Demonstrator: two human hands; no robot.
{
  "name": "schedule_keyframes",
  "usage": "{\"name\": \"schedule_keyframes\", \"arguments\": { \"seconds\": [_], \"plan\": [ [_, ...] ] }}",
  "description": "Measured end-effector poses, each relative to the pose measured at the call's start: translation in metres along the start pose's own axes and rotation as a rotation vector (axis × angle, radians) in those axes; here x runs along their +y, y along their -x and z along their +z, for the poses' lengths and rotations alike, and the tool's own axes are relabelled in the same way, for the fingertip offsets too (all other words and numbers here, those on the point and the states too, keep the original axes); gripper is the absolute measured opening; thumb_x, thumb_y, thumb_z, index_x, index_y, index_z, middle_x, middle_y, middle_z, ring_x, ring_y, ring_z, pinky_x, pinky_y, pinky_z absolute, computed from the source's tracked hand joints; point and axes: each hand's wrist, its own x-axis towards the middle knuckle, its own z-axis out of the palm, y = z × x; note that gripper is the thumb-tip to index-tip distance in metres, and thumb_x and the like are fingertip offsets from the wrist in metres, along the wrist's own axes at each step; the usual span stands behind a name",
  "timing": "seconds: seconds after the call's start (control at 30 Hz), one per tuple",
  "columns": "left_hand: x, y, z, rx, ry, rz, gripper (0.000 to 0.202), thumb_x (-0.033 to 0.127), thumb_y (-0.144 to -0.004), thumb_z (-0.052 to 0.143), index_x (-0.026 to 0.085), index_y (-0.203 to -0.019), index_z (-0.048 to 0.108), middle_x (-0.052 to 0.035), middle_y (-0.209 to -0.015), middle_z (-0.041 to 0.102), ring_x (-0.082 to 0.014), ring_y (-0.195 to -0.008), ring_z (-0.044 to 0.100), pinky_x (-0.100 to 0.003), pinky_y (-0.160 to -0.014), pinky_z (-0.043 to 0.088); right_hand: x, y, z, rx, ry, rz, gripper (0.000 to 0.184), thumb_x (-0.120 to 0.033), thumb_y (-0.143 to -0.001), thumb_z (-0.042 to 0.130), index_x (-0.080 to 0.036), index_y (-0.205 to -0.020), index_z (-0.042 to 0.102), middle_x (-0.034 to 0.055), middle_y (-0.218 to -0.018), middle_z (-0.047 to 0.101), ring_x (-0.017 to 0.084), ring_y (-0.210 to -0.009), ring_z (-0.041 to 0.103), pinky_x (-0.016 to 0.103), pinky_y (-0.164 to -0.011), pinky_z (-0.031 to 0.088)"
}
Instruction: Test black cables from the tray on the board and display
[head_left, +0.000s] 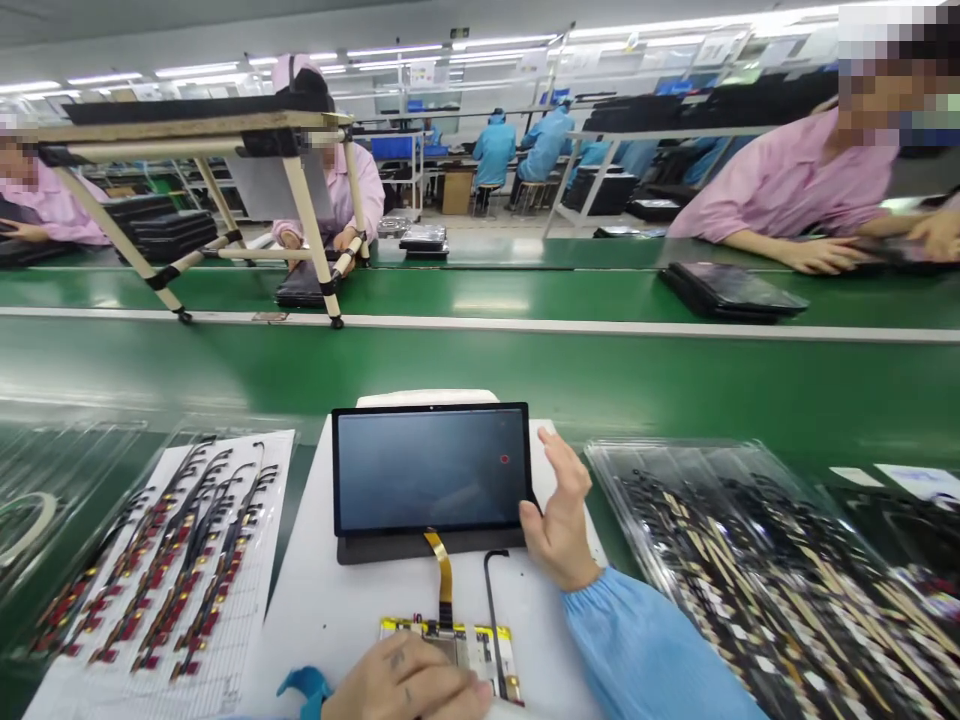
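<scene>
A tablet screen (431, 470) with a dark display and a small red mark stands propped up on a white work surface (300, 620). A gold flex cable (441, 570) runs from its lower edge to a circuit board with yellow edging (495, 640). My left hand (409, 680) lies over this board with its fingers bent; its fingertips are partly cut off, so what they hold is hidden. My right hand (559, 510) is beside the screen's right edge, thumb near the lower corner, fingers apart and holding nothing. A thin black cable (491, 590) lies between the hands.
To the left, several cables with red ends (202, 560) lie on a printed sheet. On the right, a clear tray (622, 480) holds many flex cables. A green conveyor (487, 360) crosses ahead, with a stand (300, 200), stacked tablets (735, 290) and people in pink beyond it.
</scene>
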Motion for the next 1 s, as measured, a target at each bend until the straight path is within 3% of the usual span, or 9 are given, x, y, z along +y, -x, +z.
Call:
{"name": "schedule_keyframes", "arguments": {
  "seconds": [0.3, 0.5, 0.67, 0.83, 1.0],
  "plan": [
    [0.001, 0.022, 0.015, -0.1, -0.078, -0.006, 0.016, 0.019, -0.092, 0.05, 0.013, -0.103, 0.06, 0.0013, -0.076, 0.069, -0.0094, -0.064, 0.061, -0.022, -0.058, 0.048, 0.012, 0.016, 0.012, 0.149, -0.25, 0.284, 0.047, -0.035, -0.091, 0.036, -0.025, -0.136, 0.028, 0.0106, -0.134, 0.04, 0.024, -0.122, 0.04, 0.049, -0.099, 0.031],
    [0.002, 0.021, 0.019, -0.064, -0.12, -0.008, 0.013, 0.018, -0.091, 0.051, 0.013, -0.099, 0.061, 0.0035, -0.07, 0.066, -0.0087, -0.06, 0.058, -0.022, -0.051, 0.044, 0.015, 0.017, 0.013, 0.234, -0.325, 0.451, 0.041, -0.039, -0.092, 0.035, -0.025, -0.13, 0.034, 0.0104, -0.123, 0.049, 0.023, -0.111, 0.05, 0.048, -0.093, 0.037],
    [0.002, 0.024, 0.016, -0.133, -0.111, 0.007, 0.015, 0.019, -0.091, 0.052, 0.012, -0.101, 0.061, 0.0017, -0.074, 0.066, -0.0095, -0.064, 0.058, -0.022, -0.057, 0.046, 0.013, 0.015, 0.013, 0.272, -0.345, 0.541, 0.041, -0.045, -0.09, 0.037, -0.023, -0.124, 0.039, 0.01, -0.116, 0.053, 0.023, -0.105, 0.054, 0.048, -0.089, 0.038],
    [0.002, 0.027, 0.017, -0.119, -0.102, -0.009, 0.016, 0.019, -0.09, 0.055, 0.012, -0.102, 0.061, 0.001, -0.076, 0.067, -0.0098, -0.064, 0.058, -0.022, -0.057, 0.046, 0.012, 0.012, 0.012, 0.31, -0.359, 0.603, 0.043, -0.052, -0.087, 0.04, -0.022, -0.118, 0.043, 0.0084, -0.108, 0.056, 0.022, -0.097, 0.057, 0.045, -0.085, 0.04],
    [0.003, 0.022, 0.014, -0.114, -0.054, -0.028, 0.02, 0.016, -0.094, 0.043, 0.008, -0.104, 0.059, -0.0023, -0.079, 0.07, -0.0115, -0.063, 0.061, -0.025, -0.054, 0.048, 0.017, 0.014, 0.011, 0.323, -0.373, 0.661, 0.044, -0.053, -0.086, 0.04, -0.021, -0.116, 0.042, 0.008, -0.106, 0.055, 0.021, -0.095, 0.057, 0.045, -0.084, 0.04]
  ]
}}
